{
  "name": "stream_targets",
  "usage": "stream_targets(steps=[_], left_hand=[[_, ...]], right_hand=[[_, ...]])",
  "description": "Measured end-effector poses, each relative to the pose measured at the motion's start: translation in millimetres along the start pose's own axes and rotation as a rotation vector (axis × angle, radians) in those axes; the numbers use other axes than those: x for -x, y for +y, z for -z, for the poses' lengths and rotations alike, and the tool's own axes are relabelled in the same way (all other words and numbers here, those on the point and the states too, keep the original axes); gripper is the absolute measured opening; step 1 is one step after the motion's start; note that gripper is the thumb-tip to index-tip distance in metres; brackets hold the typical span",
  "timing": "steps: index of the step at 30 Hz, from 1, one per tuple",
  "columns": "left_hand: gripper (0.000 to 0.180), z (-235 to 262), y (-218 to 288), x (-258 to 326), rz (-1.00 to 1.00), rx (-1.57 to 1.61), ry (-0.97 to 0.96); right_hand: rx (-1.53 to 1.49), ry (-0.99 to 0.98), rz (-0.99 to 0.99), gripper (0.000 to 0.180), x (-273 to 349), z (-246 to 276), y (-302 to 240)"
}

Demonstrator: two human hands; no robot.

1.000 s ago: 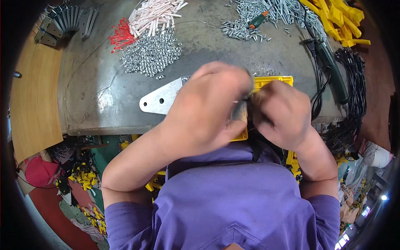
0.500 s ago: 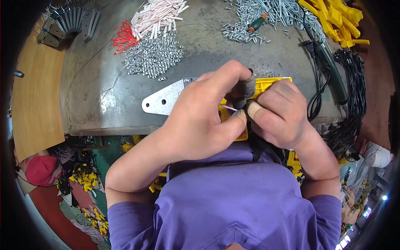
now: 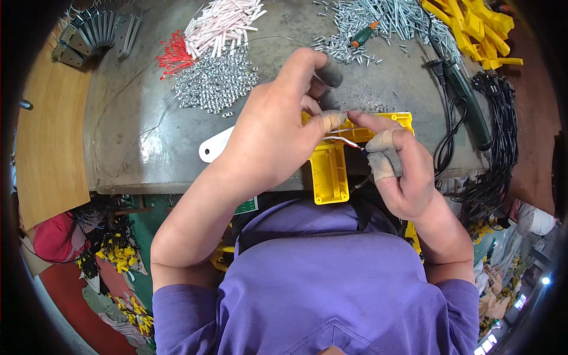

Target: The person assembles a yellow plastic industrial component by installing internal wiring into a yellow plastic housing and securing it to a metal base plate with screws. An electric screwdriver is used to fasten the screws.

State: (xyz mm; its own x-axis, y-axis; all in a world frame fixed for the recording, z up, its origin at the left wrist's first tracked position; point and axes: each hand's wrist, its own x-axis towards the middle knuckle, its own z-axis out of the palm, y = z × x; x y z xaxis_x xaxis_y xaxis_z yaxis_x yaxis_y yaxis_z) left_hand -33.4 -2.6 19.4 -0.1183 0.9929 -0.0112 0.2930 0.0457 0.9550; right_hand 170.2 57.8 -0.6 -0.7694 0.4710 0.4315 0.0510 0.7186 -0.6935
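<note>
Assembly over a grey, dull-sheened, scuffed worktop [image 3: 142,160]. The two hands lie close together above a T-shaped yellow housing [image 3: 329,180], a hollow plastic shell with ribbed interior and small round bosses, positioned at the near edge of the worktop with its stem pointing toward the wearer. The right hand [image 3: 408,165], its thumb and a finger wrapped in tan, grimy tape, is closed in a pinch on the end of a slender white wire [image 3: 340,139], which curves over the housing. The left hand [image 3: 275,121] has its index finger raised and its taped thumb extended toward the right index fingertip; whether it grips anything cannot be told. Beneath the left forearm protrudes a flat, round-ended metal plate [image 3: 216,145] with a punched hole. Beyond lie heaps of shiny nuts [image 3: 213,80], thin red pieces [image 3: 175,54], matte white tubes [image 3: 222,25] and threaded screws [image 3: 340,50]. At right, a smooth dark-green handle [image 3: 470,103] adjoins bundled black cables [image 3: 503,130].
</note>
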Motion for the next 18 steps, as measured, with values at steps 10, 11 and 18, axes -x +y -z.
stream_targets(steps=[10, 11, 18], left_hand=[[0.062, 1, -4, 0, -0.143, 0.089, -0.102], [0.063, 1, -5, -1, -0.156, 0.123, -0.112], [0.060, 3, 0, 0, -0.071, 0.115, -0.183]], right_hand=[[0.183, 0.072, 0.038, 0.035, -24, 15, 0], [0.184, 0.072, 0.037, 0.035, -26, 15, 1], [0.301, 0.051, 0.207, 0.029, -39, 16, 3]])
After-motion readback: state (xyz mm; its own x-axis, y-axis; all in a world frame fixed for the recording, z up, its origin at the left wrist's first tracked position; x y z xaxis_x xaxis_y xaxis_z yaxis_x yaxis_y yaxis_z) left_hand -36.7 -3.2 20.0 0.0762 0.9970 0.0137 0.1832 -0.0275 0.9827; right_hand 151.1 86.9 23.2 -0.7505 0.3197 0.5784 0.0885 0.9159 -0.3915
